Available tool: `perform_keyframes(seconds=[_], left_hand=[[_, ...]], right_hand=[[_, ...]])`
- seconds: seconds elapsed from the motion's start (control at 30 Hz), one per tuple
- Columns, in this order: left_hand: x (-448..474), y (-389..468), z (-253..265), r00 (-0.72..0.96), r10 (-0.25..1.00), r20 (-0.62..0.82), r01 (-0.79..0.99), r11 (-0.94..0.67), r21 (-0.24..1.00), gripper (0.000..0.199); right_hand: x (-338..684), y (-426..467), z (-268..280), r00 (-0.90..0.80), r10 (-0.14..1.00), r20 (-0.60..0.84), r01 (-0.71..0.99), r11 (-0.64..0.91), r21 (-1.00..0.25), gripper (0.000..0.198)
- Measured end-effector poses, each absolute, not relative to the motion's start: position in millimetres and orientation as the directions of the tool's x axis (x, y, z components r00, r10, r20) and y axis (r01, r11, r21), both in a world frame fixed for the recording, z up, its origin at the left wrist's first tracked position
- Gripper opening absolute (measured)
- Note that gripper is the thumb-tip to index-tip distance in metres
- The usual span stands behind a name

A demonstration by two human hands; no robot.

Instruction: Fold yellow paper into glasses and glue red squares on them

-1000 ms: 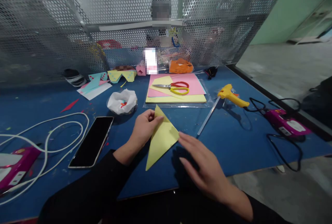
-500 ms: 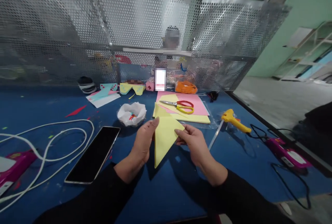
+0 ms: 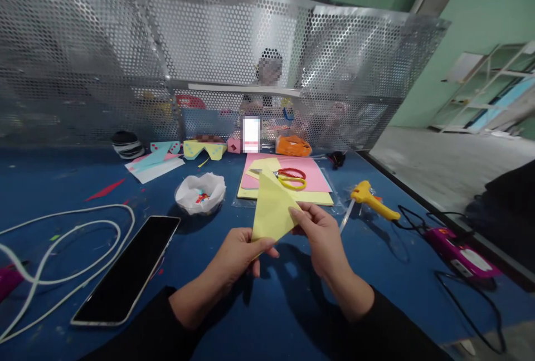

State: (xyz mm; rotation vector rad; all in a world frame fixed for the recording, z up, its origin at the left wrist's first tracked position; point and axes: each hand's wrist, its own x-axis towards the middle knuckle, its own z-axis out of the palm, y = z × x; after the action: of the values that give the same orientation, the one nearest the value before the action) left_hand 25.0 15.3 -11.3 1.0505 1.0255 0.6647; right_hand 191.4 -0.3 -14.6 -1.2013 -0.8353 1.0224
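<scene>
A folded triangle of yellow paper is held up above the blue table in both hands. My left hand pinches its lower left corner, thumb in front and fingers behind. My right hand grips the right corner between thumb and fingers. Just beyond the paper, scissors with one red and one yellow handle lie on a stack of pink and yellow sheets. The paper's upper tip overlaps the scissors' blades in view.
To the left are a paper-lined bowl with scraps, a phone and a white cable. On the right lie a yellow glue gun and a magenta power strip. A perforated metal screen stands behind, with a person beyond.
My left hand has slid from the paper's upper left edge down to its lower corner. My right hand keeps its hold on the right corner. The view has shifted slightly.
</scene>
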Motion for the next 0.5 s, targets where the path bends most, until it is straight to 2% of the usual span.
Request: perform_keyframes(seconds=[0.1,0.27,0.5], left_hand=[[23,18,-10,0.422,0.837,-0.348,-0.028,0.396,0.918,0.025],[18,25,-5,0.281,0.929,-0.241,-0.273,0.318,0.908,0.046],[17,28,-2,0.176,0.946,-0.271,-0.415,0.321,0.851,0.033]], right_hand=[[192,-1,-14,0.319,0.948,0.000,-0.142,0.048,-0.989,0.035],[184,-9,-14,0.210,0.978,-0.011,-0.066,0.003,-0.998,0.032],[180,-14,-14,0.118,0.992,-0.035,0.019,-0.038,-0.999,0.032]])
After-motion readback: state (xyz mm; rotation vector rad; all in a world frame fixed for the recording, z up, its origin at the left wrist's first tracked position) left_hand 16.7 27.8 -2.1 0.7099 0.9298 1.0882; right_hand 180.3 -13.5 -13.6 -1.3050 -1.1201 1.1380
